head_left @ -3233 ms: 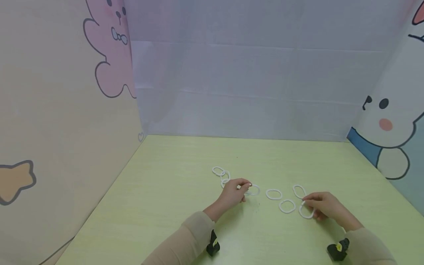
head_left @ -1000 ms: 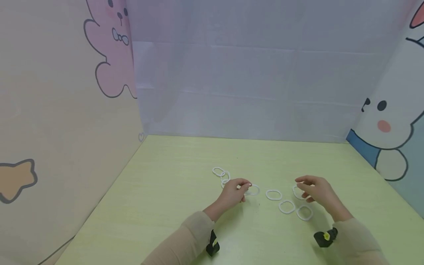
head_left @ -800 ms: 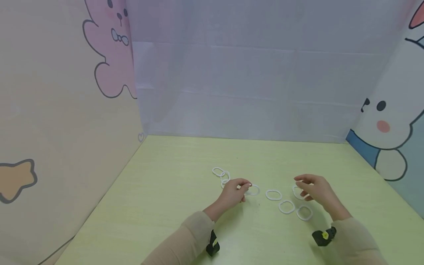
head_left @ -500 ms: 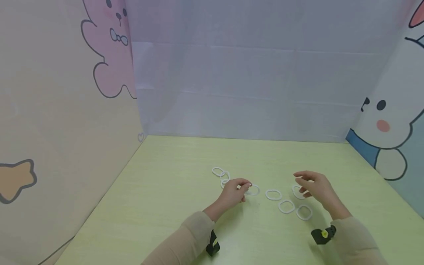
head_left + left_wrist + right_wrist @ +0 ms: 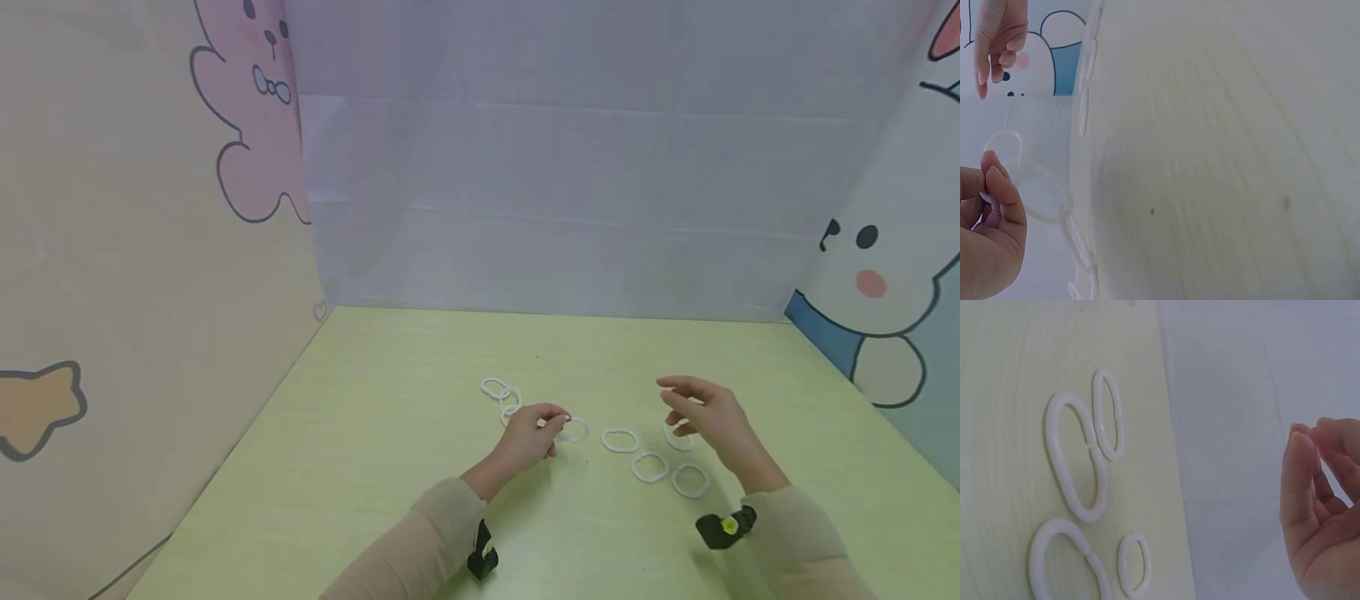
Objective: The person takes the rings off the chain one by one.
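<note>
My left hand pinches a white plastic chain link between thumb and forefinger. From that link a chain of joined white links runs down to the table in the left wrist view; its far end lies left of the hand. My right hand is raised above the table with nothing in it, fingers loosely bent, thumb near the forefinger. Below it are several loose links, among them one partly covered by the hand and one nearer me. Two of them show a small split in the right wrist view, like this large link.
Loose links also lie between the two hands on the pale yellow-green table. A white sheet hangs behind the table's back edge. Cartoon-printed walls stand at both sides. A black wrist camera sits below the right sleeve.
Earlier my right hand held a link at the right; it has let it go onto the table, then risen and moved slightly left. My left hand keeps its pinch in place.
</note>
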Action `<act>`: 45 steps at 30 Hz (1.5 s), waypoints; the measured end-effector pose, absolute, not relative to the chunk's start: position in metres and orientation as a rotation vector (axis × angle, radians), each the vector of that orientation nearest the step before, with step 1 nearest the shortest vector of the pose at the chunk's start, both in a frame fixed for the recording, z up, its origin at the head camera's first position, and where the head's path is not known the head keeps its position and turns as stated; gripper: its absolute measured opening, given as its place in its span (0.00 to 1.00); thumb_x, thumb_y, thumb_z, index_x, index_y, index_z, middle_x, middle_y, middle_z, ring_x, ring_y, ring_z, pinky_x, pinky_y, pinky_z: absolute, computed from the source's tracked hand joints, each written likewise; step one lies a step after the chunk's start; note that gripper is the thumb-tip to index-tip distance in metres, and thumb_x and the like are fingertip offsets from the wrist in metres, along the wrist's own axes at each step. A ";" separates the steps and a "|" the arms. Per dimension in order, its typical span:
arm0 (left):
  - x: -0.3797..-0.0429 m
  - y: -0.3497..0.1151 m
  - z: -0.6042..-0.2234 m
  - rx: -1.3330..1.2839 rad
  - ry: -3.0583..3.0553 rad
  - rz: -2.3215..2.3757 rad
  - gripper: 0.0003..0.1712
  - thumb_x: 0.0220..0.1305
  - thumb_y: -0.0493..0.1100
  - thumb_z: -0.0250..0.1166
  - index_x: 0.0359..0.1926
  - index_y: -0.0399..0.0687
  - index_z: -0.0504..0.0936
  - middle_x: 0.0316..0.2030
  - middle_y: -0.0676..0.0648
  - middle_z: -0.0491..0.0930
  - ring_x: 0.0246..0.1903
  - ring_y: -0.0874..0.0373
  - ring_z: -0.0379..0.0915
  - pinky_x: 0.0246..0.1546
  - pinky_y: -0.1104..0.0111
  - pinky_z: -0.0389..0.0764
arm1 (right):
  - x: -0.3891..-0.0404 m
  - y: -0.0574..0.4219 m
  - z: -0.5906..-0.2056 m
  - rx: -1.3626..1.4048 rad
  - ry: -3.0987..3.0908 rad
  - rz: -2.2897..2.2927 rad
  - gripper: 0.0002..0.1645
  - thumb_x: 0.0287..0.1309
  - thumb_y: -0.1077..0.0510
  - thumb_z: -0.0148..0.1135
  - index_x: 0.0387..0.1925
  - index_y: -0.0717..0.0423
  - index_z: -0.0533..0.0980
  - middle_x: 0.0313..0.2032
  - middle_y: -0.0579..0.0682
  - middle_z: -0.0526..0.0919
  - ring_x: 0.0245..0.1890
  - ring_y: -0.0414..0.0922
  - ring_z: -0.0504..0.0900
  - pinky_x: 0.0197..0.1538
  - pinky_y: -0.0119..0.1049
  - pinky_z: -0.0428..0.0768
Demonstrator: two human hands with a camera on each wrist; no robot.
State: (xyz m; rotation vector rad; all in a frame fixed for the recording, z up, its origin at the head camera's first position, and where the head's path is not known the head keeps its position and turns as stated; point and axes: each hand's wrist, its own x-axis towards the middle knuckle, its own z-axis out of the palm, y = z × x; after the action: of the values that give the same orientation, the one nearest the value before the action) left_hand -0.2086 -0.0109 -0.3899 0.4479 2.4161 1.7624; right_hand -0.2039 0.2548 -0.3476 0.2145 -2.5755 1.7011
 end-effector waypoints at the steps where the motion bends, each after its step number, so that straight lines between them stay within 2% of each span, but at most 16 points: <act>1: -0.209 -0.011 -0.390 0.448 2.416 1.762 0.11 0.67 0.41 0.55 0.43 0.40 0.80 0.31 0.46 0.78 0.13 0.64 0.67 0.13 0.74 0.65 | -0.204 0.254 -0.348 0.229 -2.546 1.749 0.25 0.64 0.53 0.54 0.55 0.68 0.69 0.33 0.48 0.76 0.27 0.41 0.78 0.30 0.36 0.80; 5: -0.209 -0.012 -0.390 0.459 2.420 1.755 0.11 0.67 0.40 0.55 0.43 0.40 0.80 0.30 0.47 0.77 0.13 0.64 0.67 0.13 0.74 0.65 | -0.206 0.251 -0.351 0.308 -2.378 2.012 0.14 0.64 0.56 0.54 0.50 0.52 0.75 0.33 0.45 0.76 0.28 0.40 0.78 0.30 0.33 0.79; 8: -0.209 -0.012 -0.389 0.457 2.416 1.751 0.11 0.68 0.40 0.54 0.44 0.40 0.80 0.30 0.46 0.77 0.13 0.64 0.67 0.13 0.74 0.65 | -0.207 0.247 -0.352 0.358 -2.262 2.173 0.12 0.64 0.59 0.54 0.46 0.42 0.77 0.32 0.45 0.75 0.28 0.40 0.77 0.30 0.32 0.78; 17: -0.209 -0.013 -0.390 0.464 2.428 1.746 0.11 0.68 0.41 0.54 0.44 0.40 0.80 0.31 0.46 0.78 0.13 0.64 0.67 0.13 0.74 0.65 | -0.208 0.235 -0.356 0.393 -2.216 2.308 0.12 0.64 0.60 0.54 0.43 0.41 0.78 0.31 0.45 0.74 0.27 0.39 0.77 0.29 0.31 0.77; 26: -0.209 -0.010 -0.390 0.458 2.426 1.753 0.11 0.67 0.40 0.55 0.44 0.40 0.80 0.31 0.46 0.78 0.13 0.64 0.67 0.13 0.74 0.65 | -0.210 0.222 -0.360 0.478 -2.098 2.530 0.15 0.67 0.62 0.49 0.42 0.43 0.79 0.31 0.44 0.76 0.26 0.37 0.77 0.27 0.28 0.76; 34: -0.210 -0.010 -0.391 0.460 2.424 1.750 0.11 0.68 0.40 0.54 0.44 0.40 0.80 0.33 0.43 0.78 0.13 0.64 0.68 0.12 0.75 0.64 | -0.210 0.210 -0.365 0.411 -2.242 2.468 0.11 0.66 0.58 0.52 0.42 0.41 0.78 0.32 0.44 0.75 0.27 0.39 0.76 0.29 0.30 0.76; 45: -0.209 -0.008 -0.390 0.449 2.428 1.746 0.11 0.67 0.41 0.55 0.43 0.41 0.80 0.31 0.47 0.79 0.13 0.63 0.68 0.13 0.74 0.64 | -0.211 0.196 -0.373 0.365 -2.369 2.411 0.09 0.63 0.57 0.56 0.43 0.43 0.77 0.43 0.52 0.73 0.27 0.40 0.75 0.29 0.31 0.77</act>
State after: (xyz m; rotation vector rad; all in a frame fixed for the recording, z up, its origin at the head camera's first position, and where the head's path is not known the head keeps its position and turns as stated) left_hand -0.2087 -0.0075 -0.3901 0.4492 2.4284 1.7461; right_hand -0.2106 0.1964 -0.3726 0.3645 -2.3690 2.4107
